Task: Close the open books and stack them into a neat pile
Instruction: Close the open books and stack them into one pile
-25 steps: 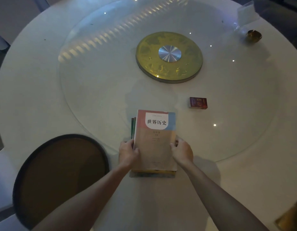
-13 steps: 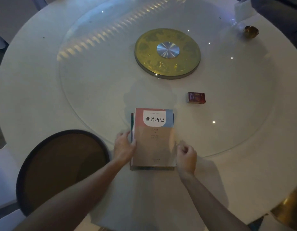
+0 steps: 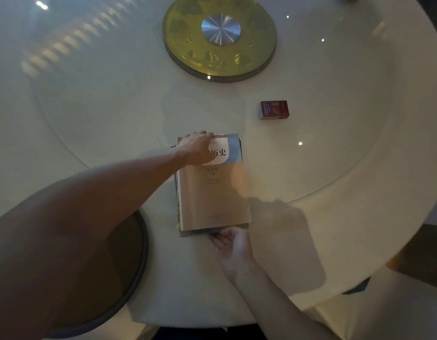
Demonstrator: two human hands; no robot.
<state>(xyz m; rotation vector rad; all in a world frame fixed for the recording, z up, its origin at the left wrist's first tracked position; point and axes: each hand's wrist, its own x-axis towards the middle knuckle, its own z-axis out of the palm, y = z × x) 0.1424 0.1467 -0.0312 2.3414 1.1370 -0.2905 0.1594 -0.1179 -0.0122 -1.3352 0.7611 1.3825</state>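
The single head-worn camera is looking steeply down from above the near edge of the round table (image 3: 359, 217), facing forward across it. It is sitting close, with both forearms entering from the frame's bottom; the gold turntable hub (image 3: 219, 38) is filling the upper centre.

The top book (image 3: 212, 192) has a tan cover with a pink, white and grey-blue band and black characters. The table (image 3: 359, 217) is cream white. The centre disc (image 3: 219, 60) is gold, patterned, with a silver hub. The small box (image 3: 274, 109) is dark red. The round chair seat (image 3: 114, 278) is brown, dark-rimmed.
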